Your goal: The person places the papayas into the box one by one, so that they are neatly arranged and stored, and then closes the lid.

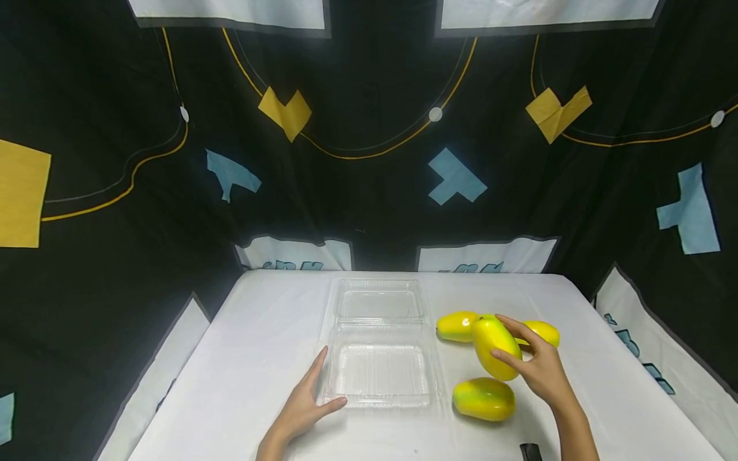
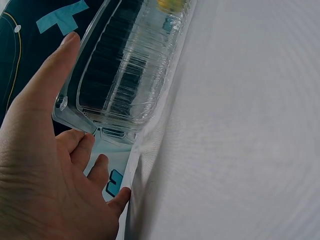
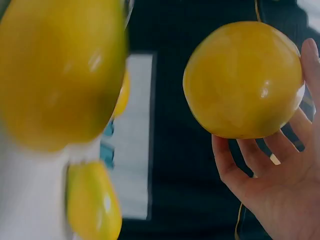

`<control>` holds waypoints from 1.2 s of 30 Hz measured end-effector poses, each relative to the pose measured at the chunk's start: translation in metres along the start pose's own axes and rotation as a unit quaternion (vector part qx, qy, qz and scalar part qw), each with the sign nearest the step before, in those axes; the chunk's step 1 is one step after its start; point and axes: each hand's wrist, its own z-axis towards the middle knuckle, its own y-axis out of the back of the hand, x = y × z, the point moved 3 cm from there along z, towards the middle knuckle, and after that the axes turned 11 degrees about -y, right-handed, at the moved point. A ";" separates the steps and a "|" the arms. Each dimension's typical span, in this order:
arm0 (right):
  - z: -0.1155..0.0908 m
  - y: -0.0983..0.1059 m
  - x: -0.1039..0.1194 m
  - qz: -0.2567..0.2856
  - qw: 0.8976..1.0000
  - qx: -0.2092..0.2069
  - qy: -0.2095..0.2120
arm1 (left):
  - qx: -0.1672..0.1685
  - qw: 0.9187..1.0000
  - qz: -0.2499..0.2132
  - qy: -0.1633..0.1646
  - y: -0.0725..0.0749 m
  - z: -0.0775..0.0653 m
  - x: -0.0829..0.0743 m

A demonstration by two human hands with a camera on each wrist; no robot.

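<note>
Left hand [image 1: 302, 404], fingers spread, flanks a clear clamshell [image 1: 383, 371]; right of that, right hand [image 1: 542, 370] clasps a mango-like fruit [image 1: 492, 341], long axis near-to-far.

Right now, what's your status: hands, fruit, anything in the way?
Right hand holding yellow fruit above table. Left hand open by near-left corner of opened clear container. Three other fruits nearby; no obvious obstruction toward container.

Beyond the far edge of the white table [image 1: 230, 384] hangs a black cloth [image 1: 357, 205] with blue patches [image 1: 458, 177], notched yellow patches [image 1: 286, 116], curving yellow lines [image 1: 357, 159], white dots [image 1: 435, 114] and, at the left, a large yellow panel [image 1: 22, 193], while a small dark object [image 1: 530, 452], partly cut off, shows at the near right.
</note>
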 end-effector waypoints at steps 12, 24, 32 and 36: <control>0.022 -0.065 0.072 0.095 0.987 0.036 0.124 | -0.001 1.000 -0.004 -0.001 0.000 0.002 -0.001; 0.046 -0.136 0.099 0.107 0.972 0.029 0.205 | -0.001 1.000 -0.002 0.002 0.001 -0.001 0.001; 0.052 -0.182 0.110 0.083 0.972 0.069 0.208 | 0.006 1.000 0.005 0.009 0.002 -0.002 0.002; 0.053 -0.200 0.111 0.060 0.972 0.097 0.207 | 0.005 1.000 0.005 0.004 0.002 -0.001 0.001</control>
